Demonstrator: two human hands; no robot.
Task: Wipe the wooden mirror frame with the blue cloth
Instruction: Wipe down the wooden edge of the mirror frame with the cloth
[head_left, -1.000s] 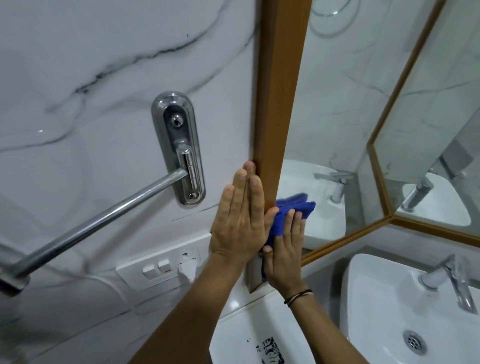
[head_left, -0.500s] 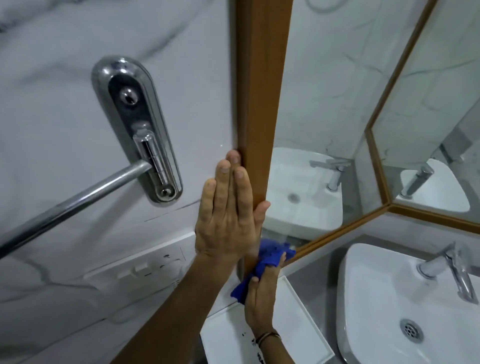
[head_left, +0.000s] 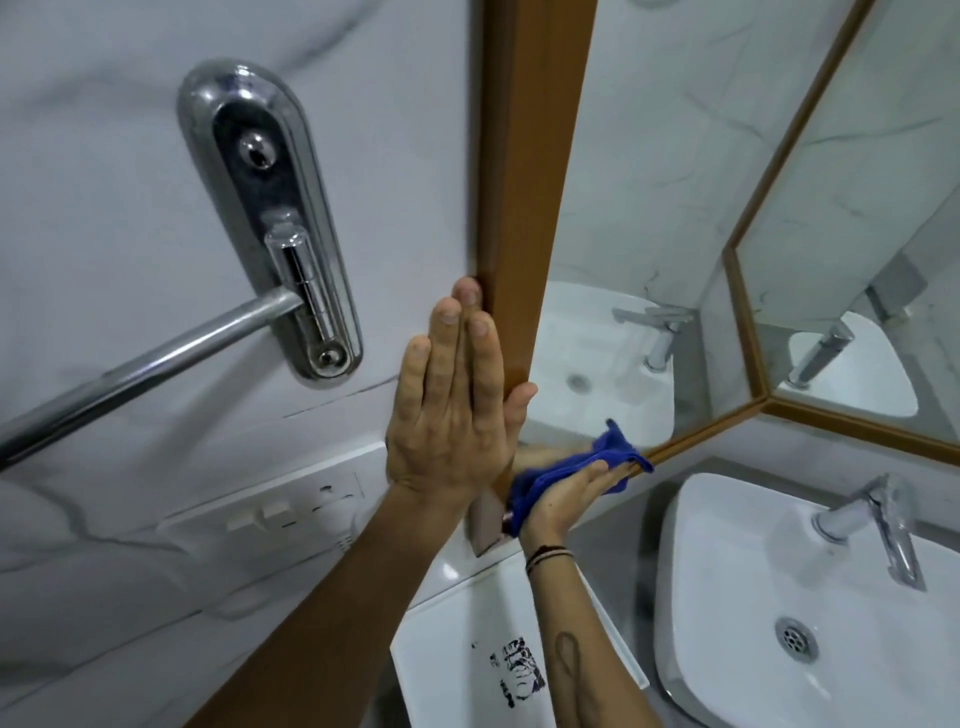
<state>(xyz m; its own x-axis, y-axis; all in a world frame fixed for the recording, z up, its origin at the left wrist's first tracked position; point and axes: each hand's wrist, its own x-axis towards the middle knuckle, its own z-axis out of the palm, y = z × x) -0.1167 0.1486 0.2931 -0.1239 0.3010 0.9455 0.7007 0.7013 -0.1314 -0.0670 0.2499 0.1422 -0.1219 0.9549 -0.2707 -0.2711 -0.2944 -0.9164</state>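
Observation:
The wooden mirror frame (head_left: 530, 171) runs up the middle of the view, with its bottom rail slanting to the right. My left hand (head_left: 454, 400) lies flat with fingers together against the frame's left edge and the marble wall. My right hand (head_left: 569, 496) presses the blue cloth (head_left: 582, 465) against the frame's lower left corner, at the start of the bottom rail. Part of the cloth sticks up past my fingers over the mirror glass.
A chrome towel bar with its wall mount (head_left: 270, 218) sits left of the frame. A white switch plate (head_left: 270, 514) is below it. A white basin (head_left: 810, 597) with a chrome tap (head_left: 878, 519) is at lower right, a white tray (head_left: 467, 654) below my hands.
My right hand has carried the cloth down the frame's left side to the bottom corner and turned it toward the bottom rail. My left hand stays pressed on the frame.

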